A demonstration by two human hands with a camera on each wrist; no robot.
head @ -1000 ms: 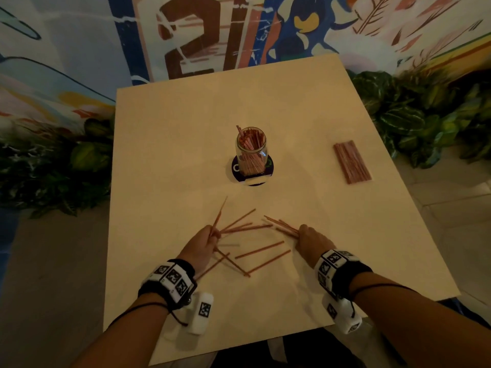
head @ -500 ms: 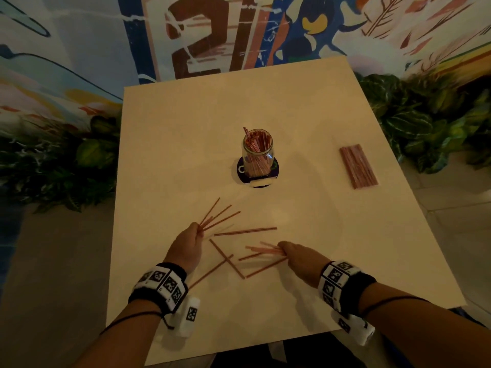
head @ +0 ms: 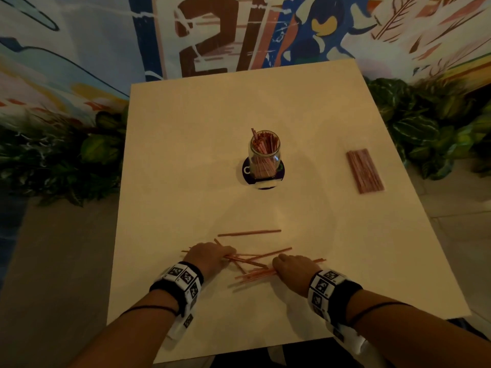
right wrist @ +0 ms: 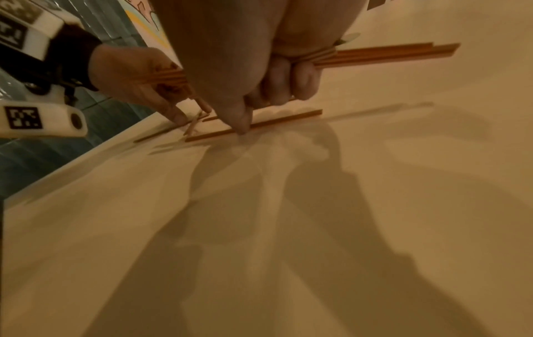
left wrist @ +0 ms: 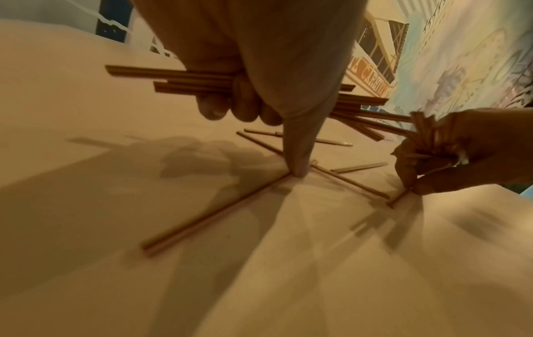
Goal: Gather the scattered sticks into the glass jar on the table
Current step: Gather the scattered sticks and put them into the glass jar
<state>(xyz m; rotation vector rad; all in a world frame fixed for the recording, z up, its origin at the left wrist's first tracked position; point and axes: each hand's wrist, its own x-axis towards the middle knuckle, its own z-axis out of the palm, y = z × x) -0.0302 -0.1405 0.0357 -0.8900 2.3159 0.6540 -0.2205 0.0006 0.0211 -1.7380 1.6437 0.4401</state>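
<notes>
The glass jar (head: 264, 152), holding many reddish sticks, stands on a dark coaster (head: 263, 173) at the table's middle. Loose sticks (head: 255, 258) lie crossed near the front edge, and one stick (head: 249, 232) lies alone just beyond them. My left hand (head: 210, 257) grips a small bundle of sticks (left wrist: 184, 81) in its curled fingers while one finger (left wrist: 298, 159) presses a stick on the table. My right hand (head: 295, 266) also holds a bundle (right wrist: 383, 55) and touches a flat stick (right wrist: 253, 128) with a fingertip.
A flat pack of sticks (head: 364, 171) lies at the table's right side. The beige table (head: 186, 155) is flanked by leafy plants (head: 425, 128) on both sides, with a painted wall behind. The table's front edge is close to my wrists.
Both hands have drawn toward the front edge and closer together, carrying their sticks. The left hand's bundle has swung from pointing away to lying sideways. One stick stays behind, farther out.
</notes>
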